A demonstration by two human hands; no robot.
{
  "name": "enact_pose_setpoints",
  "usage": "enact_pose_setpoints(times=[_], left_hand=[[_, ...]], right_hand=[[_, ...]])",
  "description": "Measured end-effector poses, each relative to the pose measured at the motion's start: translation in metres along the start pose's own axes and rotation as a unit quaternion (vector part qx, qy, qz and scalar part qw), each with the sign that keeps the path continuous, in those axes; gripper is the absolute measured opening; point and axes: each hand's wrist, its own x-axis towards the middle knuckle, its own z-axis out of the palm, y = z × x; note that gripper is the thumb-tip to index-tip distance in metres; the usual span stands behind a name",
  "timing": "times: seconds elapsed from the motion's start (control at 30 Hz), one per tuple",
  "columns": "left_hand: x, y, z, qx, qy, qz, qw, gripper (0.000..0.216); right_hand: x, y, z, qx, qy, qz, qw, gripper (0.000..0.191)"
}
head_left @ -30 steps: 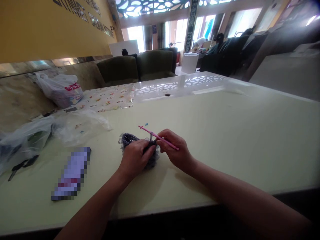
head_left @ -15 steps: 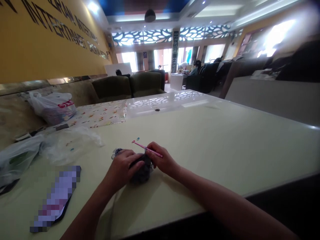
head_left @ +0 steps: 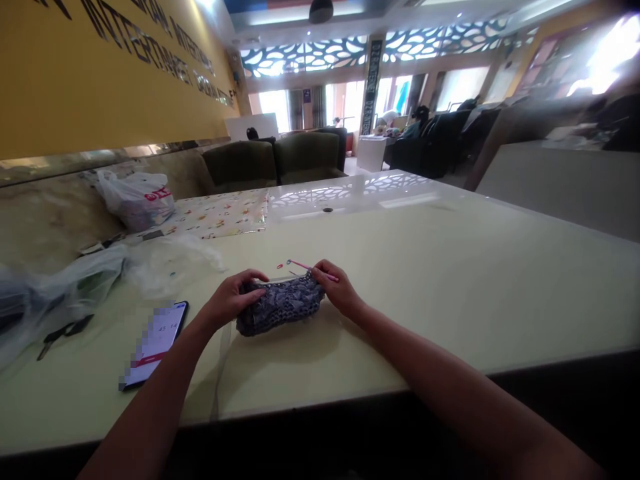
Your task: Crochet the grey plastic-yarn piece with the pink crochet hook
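Observation:
A grey crocheted piece [head_left: 285, 305] with an openwork texture is stretched out between my two hands, just above the pale table. My left hand [head_left: 239, 295] grips its left end, thumb on the front face and fingers over the top edge. At the upper right corner, my right hand [head_left: 336, 285] holds a pink crochet hook [head_left: 325, 274], which points left, and pinches the edge of the piece too. Near the hook's tip lie a small red ring-like marker [head_left: 280, 266] and a small bluish one [head_left: 289, 262].
To the left lie a phone [head_left: 157, 343] with a lit screen, keys [head_left: 63, 333] and thin clear plastic bags [head_left: 170, 263]. Behind them stands a filled white carrier bag [head_left: 135, 200] by a patterned sheet [head_left: 225, 215]. Dark armchairs [head_left: 310, 157] stand beyond the table [head_left: 425, 280].
The crocheted piece, bunched under my hands before, is now spread open between them. My hands have moved apart, the right one slightly rightward and up with the hook. The camera view has shifted.

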Motion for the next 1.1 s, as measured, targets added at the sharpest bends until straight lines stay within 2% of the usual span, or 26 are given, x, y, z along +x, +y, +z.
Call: enact_pose_setpoints(times=[0.13, 0.23, 0.27, 0.3, 0.37, 0.47, 0.6, 0.87, 1.1], left_hand=[[-0.010, -0.006, 0.023, 0.060, 0.006, 0.005, 0.998, 0.025], [-0.018, 0.007, 0.040, 0.104, 0.051, 0.013, 0.993, 0.034], [-0.020, 0.013, 0.046, 0.115, 0.048, 0.024, 0.992, 0.039], [-0.022, 0.019, 0.052, 0.125, 0.028, 0.040, 0.991, 0.042], [-0.026, 0.028, 0.064, 0.163, -0.070, 0.081, 0.981, 0.052], [-0.029, 0.033, 0.076, 0.215, -0.159, 0.089, 0.959, 0.060], [-0.029, 0.031, 0.077, 0.223, -0.182, 0.083, 0.954, 0.056], [-0.031, 0.027, 0.075, 0.216, -0.160, 0.114, 0.956, 0.049], [-0.030, 0.026, 0.073, 0.218, -0.180, 0.120, 0.952, 0.049]], right_hand=[[-0.005, 0.000, 0.003, -0.031, -0.041, -0.004, 0.999, 0.028], [-0.005, 0.002, 0.003, -0.033, -0.053, -0.003, 0.998, 0.028], [-0.005, 0.002, 0.002, -0.029, -0.053, -0.002, 0.998, 0.029], [-0.004, 0.003, 0.001, -0.025, -0.052, 0.000, 0.998, 0.030], [-0.003, 0.005, 0.000, -0.017, -0.048, 0.005, 0.999, 0.032], [-0.002, 0.007, 0.001, -0.008, -0.036, 0.019, 0.999, 0.034], [0.001, 0.008, -0.001, -0.004, -0.039, 0.031, 0.999, 0.036], [0.003, 0.011, -0.029, -0.027, -0.120, 0.032, 0.992, 0.041], [0.018, 0.010, -0.046, -0.091, -0.097, -0.008, 0.991, 0.028]])
